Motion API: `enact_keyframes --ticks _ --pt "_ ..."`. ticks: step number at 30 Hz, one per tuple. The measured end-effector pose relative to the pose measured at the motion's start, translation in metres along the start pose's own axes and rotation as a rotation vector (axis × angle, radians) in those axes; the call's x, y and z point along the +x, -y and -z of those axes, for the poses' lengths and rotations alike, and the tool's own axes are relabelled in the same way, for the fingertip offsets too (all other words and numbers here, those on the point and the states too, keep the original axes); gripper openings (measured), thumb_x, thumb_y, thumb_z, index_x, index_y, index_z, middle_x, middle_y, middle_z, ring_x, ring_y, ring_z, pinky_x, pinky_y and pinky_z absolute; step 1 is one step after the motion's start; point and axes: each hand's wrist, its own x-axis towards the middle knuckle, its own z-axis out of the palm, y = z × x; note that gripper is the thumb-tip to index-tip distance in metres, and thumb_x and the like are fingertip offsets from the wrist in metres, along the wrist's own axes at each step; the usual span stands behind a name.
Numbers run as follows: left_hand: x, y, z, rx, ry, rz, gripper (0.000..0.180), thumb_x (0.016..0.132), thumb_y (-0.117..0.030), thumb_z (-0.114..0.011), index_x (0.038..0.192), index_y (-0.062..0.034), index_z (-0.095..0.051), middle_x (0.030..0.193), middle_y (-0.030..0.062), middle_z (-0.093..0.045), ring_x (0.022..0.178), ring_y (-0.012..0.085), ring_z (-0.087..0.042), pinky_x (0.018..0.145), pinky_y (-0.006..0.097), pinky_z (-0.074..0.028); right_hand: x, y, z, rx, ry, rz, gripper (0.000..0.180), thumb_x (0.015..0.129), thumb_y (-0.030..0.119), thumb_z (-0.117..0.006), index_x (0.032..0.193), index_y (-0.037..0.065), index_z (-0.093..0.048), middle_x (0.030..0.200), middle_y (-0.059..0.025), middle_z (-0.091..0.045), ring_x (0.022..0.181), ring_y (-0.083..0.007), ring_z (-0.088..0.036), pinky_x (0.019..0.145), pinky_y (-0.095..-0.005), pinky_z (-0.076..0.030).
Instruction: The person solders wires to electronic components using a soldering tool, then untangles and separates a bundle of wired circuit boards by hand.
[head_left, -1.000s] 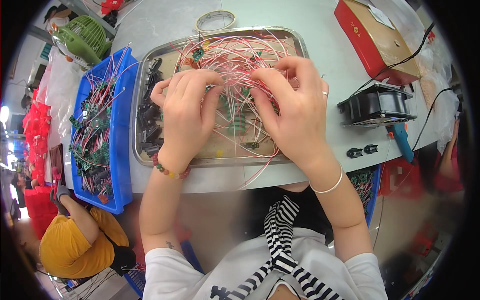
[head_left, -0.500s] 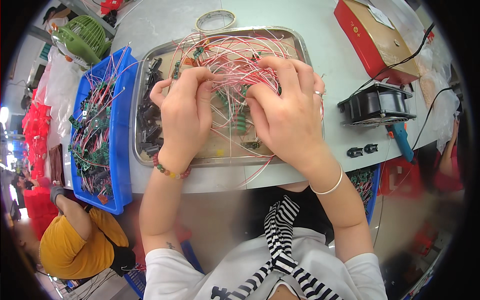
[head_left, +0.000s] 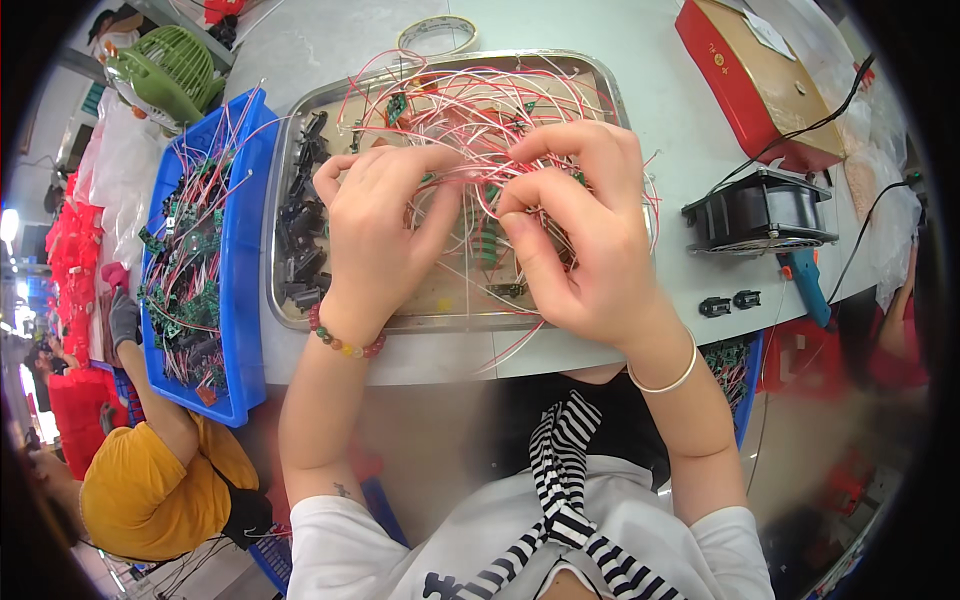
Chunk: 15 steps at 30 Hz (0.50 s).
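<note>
A metal tray (head_left: 400, 326) lies before me with a tangle of red and white wires (head_left: 490, 90) and small green circuit boards. My left hand (head_left: 385, 225) is over its middle, thumb and forefinger closing on the wires. To its right, my right hand (head_left: 590, 225) curls, thumb and forefinger pinched on wires from the same bundle. The fingers hide the exact strands. Below the wires, between my hands, sits a green striped part (head_left: 485, 243). Black plastic housings (head_left: 303, 250) line the tray's left side.
Left of the tray stands a blue bin (head_left: 245, 370) of wired boards, a green fan (head_left: 170, 75) behind it. A tape roll (head_left: 437, 36) lies beyond the tray. On the right are a red box (head_left: 760, 85), a black fan (head_left: 760, 212) and two black parts (head_left: 730, 304). A co-worker (head_left: 170, 490) is at left.
My right hand has shifted slightly right and nearer, its fingers drawing wires. My left thumb has moved away from the palm toward the bundle. The co-worker's arm at left has moved.
</note>
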Motion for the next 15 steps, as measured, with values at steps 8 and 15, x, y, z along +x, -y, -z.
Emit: enact_keyframes --ticks 8,15 --pt "0.0014 0.0024 0.0002 -0.078 -0.029 -0.063 0.005 0.082 -0.012 -0.069 0.086 -0.0131 -0.068 0.08 -0.001 -0.067 0.076 0.0148 -0.061 0.081 0.033 -0.035 -0.0063 0.0027 0.0036 -0.209 0.112 -0.041 0.012 0.074 0.006 -0.066 0.085 0.009 -0.063 0.085 -0.0032 -0.061 0.083 -0.0223 -0.05 0.081 -0.037 -0.036" --pt "-0.0015 0.0025 0.0025 -0.199 -0.002 0.019 0.005 0.087 -0.01 -0.063 0.091 -0.0095 -0.066 0.081 -0.0001 -0.067 0.07 0.0143 -0.06 0.083 0.032 -0.036 -0.01 0.0042 -0.0033 -0.352 0.158 -0.088 0.008 0.078 0.012 -0.066 0.085 0.014 -0.063 0.069 0.0025 -0.061 0.085 -0.0191 -0.053 0.083 -0.0458 -0.036"
